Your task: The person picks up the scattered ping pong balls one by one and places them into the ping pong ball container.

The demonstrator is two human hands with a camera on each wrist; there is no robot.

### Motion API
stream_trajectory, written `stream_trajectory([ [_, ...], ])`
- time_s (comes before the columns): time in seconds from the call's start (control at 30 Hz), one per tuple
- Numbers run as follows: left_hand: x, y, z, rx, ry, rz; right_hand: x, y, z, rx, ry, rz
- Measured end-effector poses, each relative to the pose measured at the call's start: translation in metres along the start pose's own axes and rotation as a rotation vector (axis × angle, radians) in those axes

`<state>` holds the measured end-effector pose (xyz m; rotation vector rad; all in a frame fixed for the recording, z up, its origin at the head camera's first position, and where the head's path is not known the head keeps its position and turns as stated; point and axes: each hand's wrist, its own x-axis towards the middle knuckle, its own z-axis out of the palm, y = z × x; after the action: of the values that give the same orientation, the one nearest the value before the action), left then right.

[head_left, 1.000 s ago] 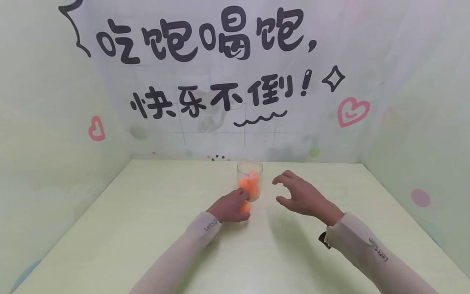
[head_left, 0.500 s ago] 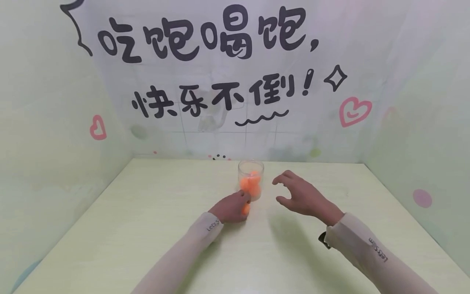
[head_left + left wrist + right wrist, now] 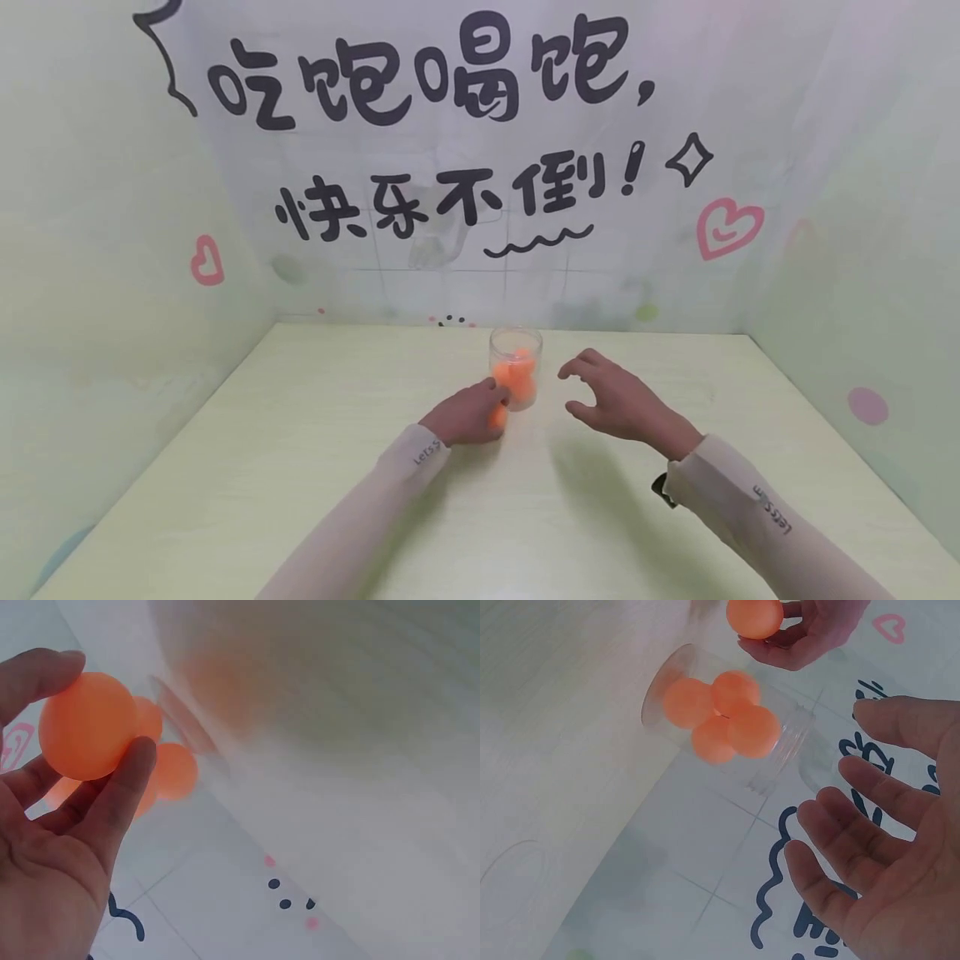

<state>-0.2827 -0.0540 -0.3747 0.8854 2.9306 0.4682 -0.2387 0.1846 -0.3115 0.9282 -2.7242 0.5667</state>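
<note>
My left hand (image 3: 465, 415) pinches an orange ping-pong ball (image 3: 88, 726) between thumb and fingers. It is in front of a clear jar (image 3: 516, 340), just to its left in the head view. Several more orange balls (image 3: 724, 716) lie inside the jar, as the right wrist view shows through its side. To the right of the jar my right hand (image 3: 622, 400) hovers over the table, fingers loosely bent and apart, holding nothing. In the head view the left fingers cover part of the held ball and overlap the jar's lower side.
The jar stands near the back of the pale table (image 3: 300, 467), its top uncovered. A printed wall (image 3: 420, 292) rises behind the table, with side walls left and right. A dark band (image 3: 663, 490) shows at the right cuff.
My left hand, with the ball, has shifted slightly left and up relative to the jar. The right hand stays in place. The head view has turned slightly.
</note>
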Motion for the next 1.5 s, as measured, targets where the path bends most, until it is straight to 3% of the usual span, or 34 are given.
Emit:
stream_trajectory([
  [0.17, -0.003, 0.003, -0.013, 0.000, 0.003, -0.012, 0.001, -0.001, 0.002, -0.001, -0.018, 0.005],
  [0.63, -0.010, -0.002, -0.058, 0.009, 0.091, -0.042, 0.003, 0.002, 0.009, 0.021, -0.028, -0.002],
  [1.03, -0.010, 0.001, -0.066, -0.023, 0.103, -0.029, 0.003, 0.002, 0.011, 0.029, -0.025, -0.004],
  [1.23, -0.001, 0.005, -0.071, -0.023, 0.109, 0.000, 0.003, 0.001, 0.012, 0.027, -0.032, -0.003],
  [1.5, 0.024, 0.015, -0.087, 0.009, 0.092, 0.002, 0.003, 0.000, 0.014, 0.026, -0.043, -0.025],
])
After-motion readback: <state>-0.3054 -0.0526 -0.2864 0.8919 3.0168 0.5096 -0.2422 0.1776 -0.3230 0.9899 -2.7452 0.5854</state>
